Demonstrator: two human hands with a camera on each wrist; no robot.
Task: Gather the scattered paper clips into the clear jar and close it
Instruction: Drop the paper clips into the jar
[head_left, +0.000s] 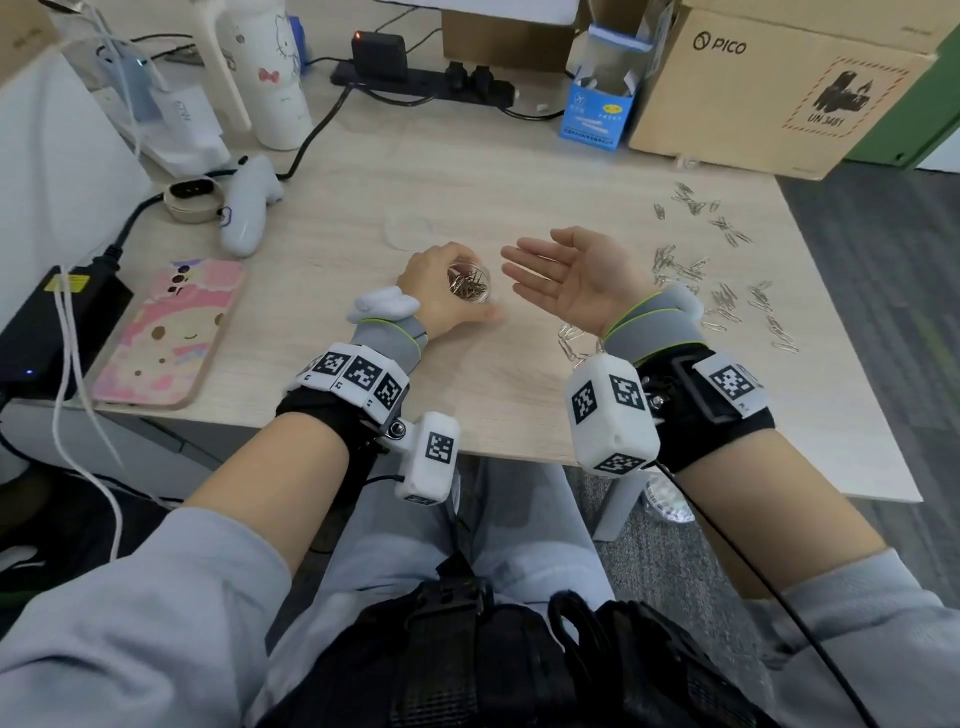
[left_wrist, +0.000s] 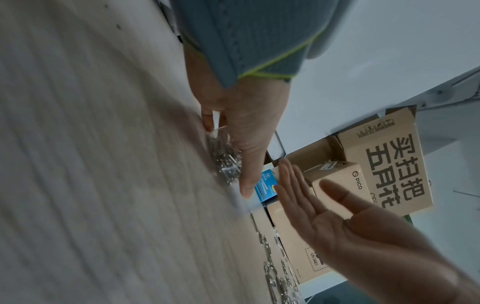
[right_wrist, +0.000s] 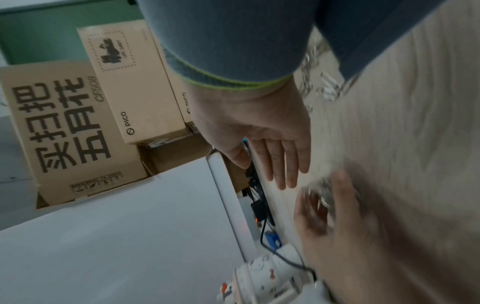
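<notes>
Our left hand (head_left: 441, 291) curls around the small clear round jar (head_left: 470, 286), which stands upright on the pale wood-grain tabletop (head_left: 519, 171) near its front middle; fingers wrap the far side and the thumb lies along the near side. Our right hand (head_left: 566, 278) hovers just beside the jar on its right, palm up, fingers straight and spread, holding nothing. The two hands are close but apart.

We see one jar, its mouth uncovered, with a heap of thin silver wire paper clips inside (head_left: 467, 285); they are too tangled to count. One round clear lid (head_left: 409, 231) lies flat on the tabletop just beyond the left hand, not touching it. The loose silver paper clips (head_left: 727, 291) lie scattered to the right of the right hand, several dozen at least, spreading from near the wrist toward the far right edge; a small linked bunch (head_left: 571, 340) lies under the right wrist.

In the left wrist view the jar (left_wrist: 223, 162) shows as a glinting mass of clips between the thumb and fingers, and the open right hand (left_wrist: 324, 218) stands beside it. The right wrist view is blurred around the jar.

One pink patterned phone case (head_left: 166, 332) lies at the left of the tabletop.
</notes>
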